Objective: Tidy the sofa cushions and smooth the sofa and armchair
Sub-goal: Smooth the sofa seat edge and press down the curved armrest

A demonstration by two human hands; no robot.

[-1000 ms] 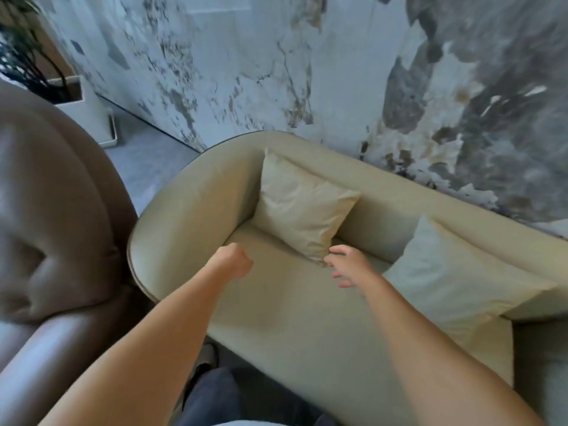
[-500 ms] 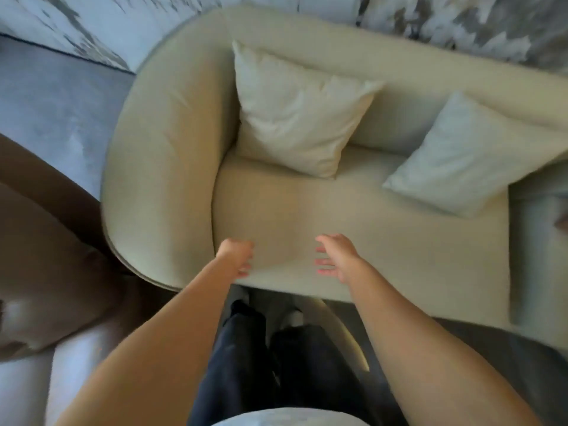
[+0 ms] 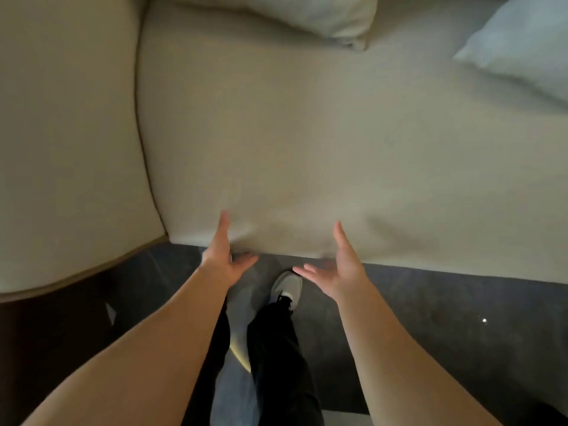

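Observation:
The beige sofa seat [image 3: 307,142] fills most of the head view, with its curved armrest [image 3: 67,133] on the left. My left hand [image 3: 226,252] is at the seat's front edge, thumb up on the fabric, fingers spread below the edge. My right hand [image 3: 336,267] hangs a little to the right at the same edge, thumb up, fingers apart, holding nothing. The fabric is slightly creased between the hands. A cream cushion [image 3: 301,13] lies at the top middle and a paler cushion [image 3: 522,47] at the top right, both cut off by the frame.
Dark grey floor [image 3: 445,318] runs along the front of the sofa. My legs in dark trousers and a light shoe [image 3: 287,287] stand just in front of the seat edge.
Both hands came back from near the cushions to the seat's front edge and opened. My view tipped downward and closer, so the sofa back and wall left the frame.

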